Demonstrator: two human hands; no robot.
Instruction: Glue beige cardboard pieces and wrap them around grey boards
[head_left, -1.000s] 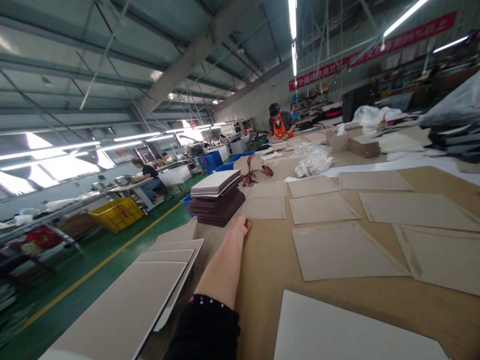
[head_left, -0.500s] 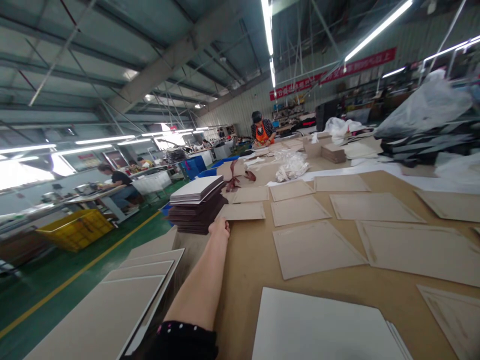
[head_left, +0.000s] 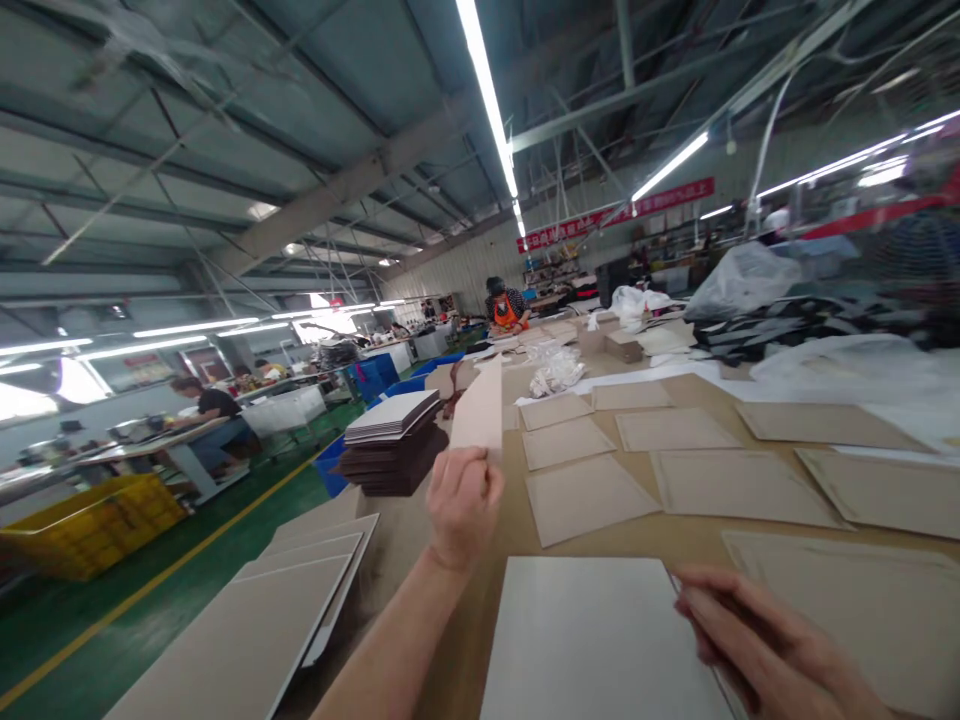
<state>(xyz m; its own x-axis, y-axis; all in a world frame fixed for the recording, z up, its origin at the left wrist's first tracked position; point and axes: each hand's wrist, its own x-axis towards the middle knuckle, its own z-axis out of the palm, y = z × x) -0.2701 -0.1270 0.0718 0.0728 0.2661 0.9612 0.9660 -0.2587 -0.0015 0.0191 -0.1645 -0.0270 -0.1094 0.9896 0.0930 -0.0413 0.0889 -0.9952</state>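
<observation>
Left hand [head_left: 461, 505], pinching a plain beige panel [head_left: 480, 412], has raised it. Right hand [head_left: 765, 640] has appeared at white boards [head_left: 581, 640]; grip unclear.

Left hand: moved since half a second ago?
Yes: against the dark brown stack, the left hand has shifted right and nearer the camera, holding a panel.

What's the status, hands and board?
Left hand holds flat beige board, tilted up. Right hand at right edge of white rectangular board. Dark brown sheet stack near left hand.
</observation>
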